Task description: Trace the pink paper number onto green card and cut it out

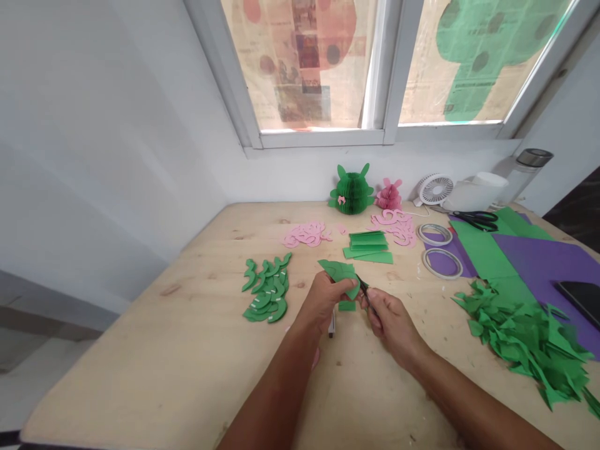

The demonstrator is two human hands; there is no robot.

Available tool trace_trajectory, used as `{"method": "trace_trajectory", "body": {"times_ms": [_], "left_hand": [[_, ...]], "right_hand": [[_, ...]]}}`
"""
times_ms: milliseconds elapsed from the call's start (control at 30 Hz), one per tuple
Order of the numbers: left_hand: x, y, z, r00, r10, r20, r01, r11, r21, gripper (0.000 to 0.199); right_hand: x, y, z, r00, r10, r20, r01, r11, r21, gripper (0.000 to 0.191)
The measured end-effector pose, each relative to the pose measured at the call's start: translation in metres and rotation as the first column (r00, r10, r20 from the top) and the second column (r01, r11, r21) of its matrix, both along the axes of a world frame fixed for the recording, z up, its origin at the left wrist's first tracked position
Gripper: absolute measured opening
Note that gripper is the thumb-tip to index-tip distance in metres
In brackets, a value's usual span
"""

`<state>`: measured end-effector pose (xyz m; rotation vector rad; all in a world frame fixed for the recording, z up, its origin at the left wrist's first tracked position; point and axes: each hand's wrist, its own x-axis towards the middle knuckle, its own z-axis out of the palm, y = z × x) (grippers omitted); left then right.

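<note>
In the middle of the table my left hand (327, 301) is closed on a piece of green paper (338, 270), thumb on top. My right hand (391, 322) grips a pair of dark scissors (365, 289), whose blades meet the paper's right edge. A small green strip (347, 306) lies beneath the hands, and a dark-tipped, light-coloured object (332, 325) is partly hidden by my left wrist. Cut curved green pieces (269, 294) are piled to the left. Just beyond my hands sits a stack of green paper strips (368, 242).
Green offcuts (525, 344) heap at the right, near purple sheets (553, 269) and a phone (581, 300). Tape rolls (443, 263), black scissors (475, 220) and pink cutouts (307, 234) lie farther back. A green paper figure (352, 194), a fan (435, 189) and a bottle (529, 169) stand by the wall.
</note>
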<state>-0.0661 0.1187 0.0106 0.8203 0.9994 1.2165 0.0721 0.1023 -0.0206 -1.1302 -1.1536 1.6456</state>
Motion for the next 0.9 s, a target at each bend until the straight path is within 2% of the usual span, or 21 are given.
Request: {"method": "trace_trajectory", "body": {"times_ms": [167,400,900], "left_hand": [[-0.0001,0.0008,-0.0007,1.000,0.023,0.012,-0.023,1.000,-0.020,0.016],[0.0018,0.0004,0.0013,0.992,0.117,0.044,-0.115,0.993,-0.039,0.019],[0.0049,-0.0004,-0.0005,0.985,0.152,0.083,-0.148,0.987,-0.059,0.018]], "right_hand": [[0.0006,0.0010,-0.0017,1.000,-0.012,0.008,0.011,1.000,0.024,0.044],[0.0005,0.0007,-0.0016,1.000,-0.013,0.010,0.013,1.000,0.023,0.043],[-0.0012,-0.0006,-0.0017,0.999,-0.029,0.023,0.029,1.000,0.013,0.045]]}}
